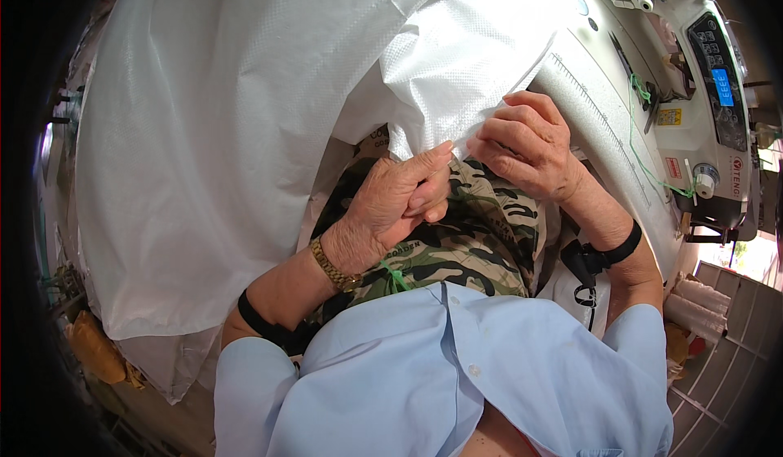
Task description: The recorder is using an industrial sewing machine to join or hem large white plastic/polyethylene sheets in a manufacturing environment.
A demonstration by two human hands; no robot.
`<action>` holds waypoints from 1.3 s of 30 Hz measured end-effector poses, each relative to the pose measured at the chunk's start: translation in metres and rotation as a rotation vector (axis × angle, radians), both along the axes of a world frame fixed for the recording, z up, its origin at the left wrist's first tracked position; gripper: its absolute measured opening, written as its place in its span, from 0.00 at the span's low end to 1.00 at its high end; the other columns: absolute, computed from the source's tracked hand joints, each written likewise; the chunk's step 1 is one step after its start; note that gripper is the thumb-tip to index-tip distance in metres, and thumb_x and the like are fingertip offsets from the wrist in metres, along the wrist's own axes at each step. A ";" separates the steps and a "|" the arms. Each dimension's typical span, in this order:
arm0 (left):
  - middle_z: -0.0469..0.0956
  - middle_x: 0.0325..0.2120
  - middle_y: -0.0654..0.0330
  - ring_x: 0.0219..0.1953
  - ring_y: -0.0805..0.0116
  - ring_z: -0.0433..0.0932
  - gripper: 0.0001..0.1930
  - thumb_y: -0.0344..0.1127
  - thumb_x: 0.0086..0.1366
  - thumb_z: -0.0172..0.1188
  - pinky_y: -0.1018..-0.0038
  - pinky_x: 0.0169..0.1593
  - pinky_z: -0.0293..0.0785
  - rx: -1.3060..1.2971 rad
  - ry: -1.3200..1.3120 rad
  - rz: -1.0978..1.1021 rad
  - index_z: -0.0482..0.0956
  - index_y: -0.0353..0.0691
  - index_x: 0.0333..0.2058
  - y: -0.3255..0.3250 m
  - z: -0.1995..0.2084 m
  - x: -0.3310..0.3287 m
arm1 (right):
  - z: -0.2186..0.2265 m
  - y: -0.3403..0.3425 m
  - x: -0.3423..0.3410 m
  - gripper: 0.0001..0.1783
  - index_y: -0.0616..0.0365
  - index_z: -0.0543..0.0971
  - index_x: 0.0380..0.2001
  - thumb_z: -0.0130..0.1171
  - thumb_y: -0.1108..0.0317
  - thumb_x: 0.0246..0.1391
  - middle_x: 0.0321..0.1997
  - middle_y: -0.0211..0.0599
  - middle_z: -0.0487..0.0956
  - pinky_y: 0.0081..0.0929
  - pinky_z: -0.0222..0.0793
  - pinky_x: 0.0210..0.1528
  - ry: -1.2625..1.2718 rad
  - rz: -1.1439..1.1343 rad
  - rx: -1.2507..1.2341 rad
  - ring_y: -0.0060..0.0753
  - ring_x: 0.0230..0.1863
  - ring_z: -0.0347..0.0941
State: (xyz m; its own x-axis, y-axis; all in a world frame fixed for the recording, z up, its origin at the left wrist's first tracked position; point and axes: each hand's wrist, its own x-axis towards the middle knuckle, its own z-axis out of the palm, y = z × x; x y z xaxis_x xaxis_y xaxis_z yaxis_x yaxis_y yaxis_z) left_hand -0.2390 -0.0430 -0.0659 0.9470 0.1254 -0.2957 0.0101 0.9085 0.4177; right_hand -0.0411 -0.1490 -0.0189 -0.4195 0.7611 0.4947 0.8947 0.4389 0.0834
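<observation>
1. Hands, two. My left hand (400,192) pinches an edge of the glossy white woven-plastic sheeting (457,65). My right hand (530,147) curls narrowly at the same edge; whether it grips, I cannot tell.
2. Sheeting: ahead and to my left; piece count cannot be told.
3. Worn: one gold-coloured metal wristwatch (330,266), left; two black straps (626,243), one per arm.
4. Machine: one white-and-black sewing machine (665,143), at right, with one blue display (722,87).
5. Pose: forearms converge above the camouflage-patterned cloth (457,253), left thumb extended over bent fingers, right knuckles uppermost.
</observation>
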 end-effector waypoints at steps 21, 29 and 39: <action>0.60 0.13 0.73 0.13 0.83 0.56 0.06 0.36 0.75 0.54 0.81 0.19 0.63 0.389 0.092 0.186 0.73 0.40 0.39 -0.008 0.018 0.004 | -0.004 -0.004 0.001 0.07 0.44 0.78 0.31 0.68 0.66 0.50 0.42 0.22 0.81 0.39 0.74 0.56 -0.044 -0.021 0.034 0.26 0.43 0.79; 0.60 0.13 0.72 0.13 0.84 0.57 0.07 0.36 0.75 0.54 0.81 0.19 0.64 0.369 0.076 0.172 0.73 0.40 0.38 -0.006 0.016 0.004 | -0.009 -0.004 0.003 0.09 0.44 0.78 0.29 0.70 0.66 0.48 0.43 0.22 0.82 0.40 0.73 0.58 -0.034 -0.012 0.073 0.26 0.42 0.80; 0.65 0.17 0.73 0.16 0.86 0.60 0.07 0.35 0.73 0.57 0.82 0.19 0.65 0.405 0.056 0.223 0.75 0.39 0.43 -0.008 0.008 0.006 | -0.002 -0.004 0.001 0.04 0.45 0.80 0.31 0.66 0.66 0.51 0.41 0.21 0.81 0.40 0.73 0.58 -0.050 -0.015 0.034 0.25 0.44 0.79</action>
